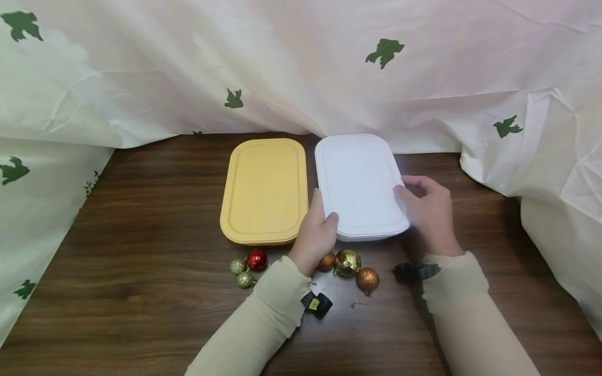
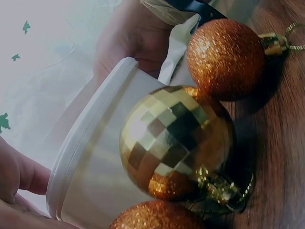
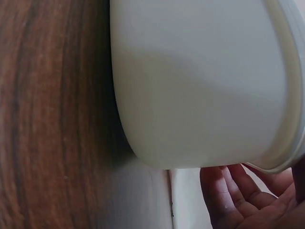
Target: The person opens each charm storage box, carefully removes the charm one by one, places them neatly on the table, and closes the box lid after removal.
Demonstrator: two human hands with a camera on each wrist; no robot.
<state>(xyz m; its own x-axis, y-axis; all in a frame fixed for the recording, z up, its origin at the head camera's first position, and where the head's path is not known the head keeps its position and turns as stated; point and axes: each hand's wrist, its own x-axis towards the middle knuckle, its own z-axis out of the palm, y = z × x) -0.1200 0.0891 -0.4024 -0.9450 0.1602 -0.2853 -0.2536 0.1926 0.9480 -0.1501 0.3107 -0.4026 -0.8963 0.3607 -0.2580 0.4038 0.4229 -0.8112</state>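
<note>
A white lidded plastic box (image 1: 359, 183) stands on the table with both hands at its long sides. My left hand (image 1: 316, 232) grips its near left corner, thumb by the lid's edge. At the right edge, my right hand (image 1: 430, 214) holds the box with the thumb near the lid. In the right wrist view, the right fingers (image 3: 238, 200) curl beside the box wall (image 3: 200, 86), close under the lid rim. The lid covers the box, so its inside is hidden. A yellow lidded box (image 1: 265, 190) stands just to the left.
Nearer me lie a faceted gold bauble (image 1: 348, 262), orange glitter baubles (image 1: 368, 280), a red bauble (image 1: 256, 259) and two pale gold glitter ones (image 1: 238, 267). Patterned white cloth (image 1: 301, 62) hangs behind the boxes and along both sides of the wooden table (image 1: 141, 250).
</note>
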